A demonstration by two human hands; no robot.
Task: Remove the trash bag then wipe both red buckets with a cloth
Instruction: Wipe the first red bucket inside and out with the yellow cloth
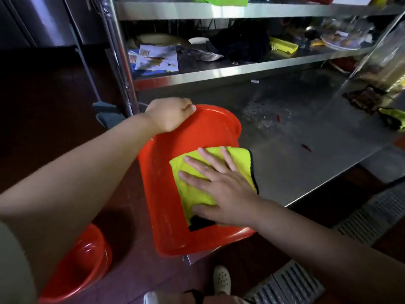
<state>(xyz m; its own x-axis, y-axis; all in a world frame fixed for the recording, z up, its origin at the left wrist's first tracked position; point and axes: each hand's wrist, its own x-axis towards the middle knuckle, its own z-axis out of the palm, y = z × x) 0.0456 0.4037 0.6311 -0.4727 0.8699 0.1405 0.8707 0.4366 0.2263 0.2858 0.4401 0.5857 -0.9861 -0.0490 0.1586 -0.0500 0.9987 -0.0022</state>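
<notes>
Steel prep table mid-frame: left hand grips tilted red bucket by its rim, right hand fingers spread flat on yellow cloth; second red bucket lower left on floor

Both forearms are bare down to the left hand and right hand, with a pale sleeve edge near the left shoulder and cream perforated clogs below the hands.

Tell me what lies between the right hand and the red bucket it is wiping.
In the head view, the yellow cloth lies flat between the right hand and the red bucket.
</notes>
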